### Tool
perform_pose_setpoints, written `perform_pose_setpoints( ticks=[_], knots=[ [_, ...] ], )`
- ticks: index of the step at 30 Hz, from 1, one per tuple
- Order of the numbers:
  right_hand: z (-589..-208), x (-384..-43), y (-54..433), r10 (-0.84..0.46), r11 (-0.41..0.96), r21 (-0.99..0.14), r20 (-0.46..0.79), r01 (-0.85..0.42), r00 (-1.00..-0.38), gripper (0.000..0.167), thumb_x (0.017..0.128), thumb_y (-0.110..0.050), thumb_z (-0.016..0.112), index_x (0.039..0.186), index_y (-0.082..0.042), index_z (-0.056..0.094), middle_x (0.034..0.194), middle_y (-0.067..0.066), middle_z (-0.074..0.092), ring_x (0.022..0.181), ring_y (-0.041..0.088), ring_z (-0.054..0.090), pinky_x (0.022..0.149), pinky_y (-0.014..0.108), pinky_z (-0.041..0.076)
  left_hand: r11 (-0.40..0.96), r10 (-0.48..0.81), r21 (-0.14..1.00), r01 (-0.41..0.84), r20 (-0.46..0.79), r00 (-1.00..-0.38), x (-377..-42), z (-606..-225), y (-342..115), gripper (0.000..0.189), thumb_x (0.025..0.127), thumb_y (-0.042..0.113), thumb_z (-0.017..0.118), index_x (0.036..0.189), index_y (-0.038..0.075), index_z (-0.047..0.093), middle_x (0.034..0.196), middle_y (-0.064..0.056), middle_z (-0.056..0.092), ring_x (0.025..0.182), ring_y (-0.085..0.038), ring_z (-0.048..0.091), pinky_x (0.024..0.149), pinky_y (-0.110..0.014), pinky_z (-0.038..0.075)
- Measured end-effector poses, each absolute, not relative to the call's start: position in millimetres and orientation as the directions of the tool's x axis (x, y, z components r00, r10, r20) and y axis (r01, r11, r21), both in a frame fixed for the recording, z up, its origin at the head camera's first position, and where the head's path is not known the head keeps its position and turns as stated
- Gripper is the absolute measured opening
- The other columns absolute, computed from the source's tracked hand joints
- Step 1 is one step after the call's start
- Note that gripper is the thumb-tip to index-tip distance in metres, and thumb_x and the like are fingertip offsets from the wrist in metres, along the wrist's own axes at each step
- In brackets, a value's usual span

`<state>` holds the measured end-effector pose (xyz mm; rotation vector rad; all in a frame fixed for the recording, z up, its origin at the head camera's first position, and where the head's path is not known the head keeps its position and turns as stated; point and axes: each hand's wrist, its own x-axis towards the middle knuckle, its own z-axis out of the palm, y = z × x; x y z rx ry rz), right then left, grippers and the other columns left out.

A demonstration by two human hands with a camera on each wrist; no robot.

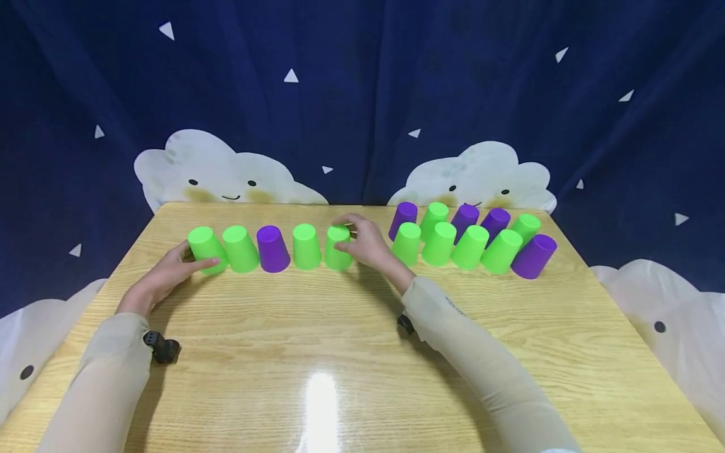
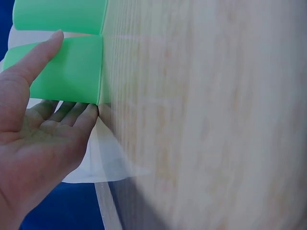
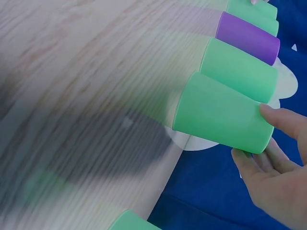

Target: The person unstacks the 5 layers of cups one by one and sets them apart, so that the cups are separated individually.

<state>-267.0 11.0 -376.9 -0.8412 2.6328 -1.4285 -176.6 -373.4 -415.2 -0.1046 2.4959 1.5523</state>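
A row of upside-down cups stands on the left half of the table. At its left end, my left hand holds a green cup, thumb across the front and fingers along the left side, as the left wrist view also shows. At the row's right end, my right hand grips another green cup near its top, thumb on one side and fingers on the other. Between these two stand a green cup, a purple cup and one more green cup.
To the right, a second group of upturned cups stands in two rows: several green ones in front with a purple cup at the end, and purple and green ones behind. The wooden table meets a dark blue curtain at its back.
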Motion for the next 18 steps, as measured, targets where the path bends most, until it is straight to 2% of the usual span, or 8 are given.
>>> perform_pose_setpoints(
  ticks=[10,15,18],
  knots=[
    [-359,-252,42,-0.468,0.326,-0.83,0.275,-0.453,-0.84,0.043,0.078,0.008,0.077,0.119,0.007,0.064,0.121,0.02,0.063,0.114,0.033,0.061,0.099,0.034,0.049,0.435,0.047,0.885,-0.17,-0.211,-0.976,-176,-412,-372,0.09,0.098,0.029,0.062,0.157,0.002,0.0,0.155,-0.032,0.016,0.143,-0.048,0.011,0.115,-0.061,0.008],
    [-350,-235,78,-0.475,0.278,-0.85,0.284,-0.448,-0.833,0.043,0.079,0.009,0.077,0.12,0.006,0.063,0.122,0.019,0.063,0.114,0.034,0.06,0.099,0.035,0.05,0.451,0.033,0.874,-0.181,-0.219,-0.975,-175,-413,-372,0.092,0.098,0.033,0.062,0.155,-0.002,-0.001,0.156,-0.033,0.012,0.143,-0.049,0.01,0.115,-0.062,0.008],
    [-346,-224,110,-0.456,0.29,-0.857,0.268,-0.426,-0.849,0.043,0.081,0.007,0.076,0.122,0.004,0.063,0.124,0.018,0.061,0.115,0.033,0.059,0.1,0.035,0.049,0.452,0.037,0.874,-0.178,-0.218,-0.975,-177,-413,-372,0.092,0.098,0.032,0.063,0.155,-0.002,-0.001,0.156,-0.033,0.012,0.143,-0.049,0.01,0.115,-0.062,0.008]
  ],
)
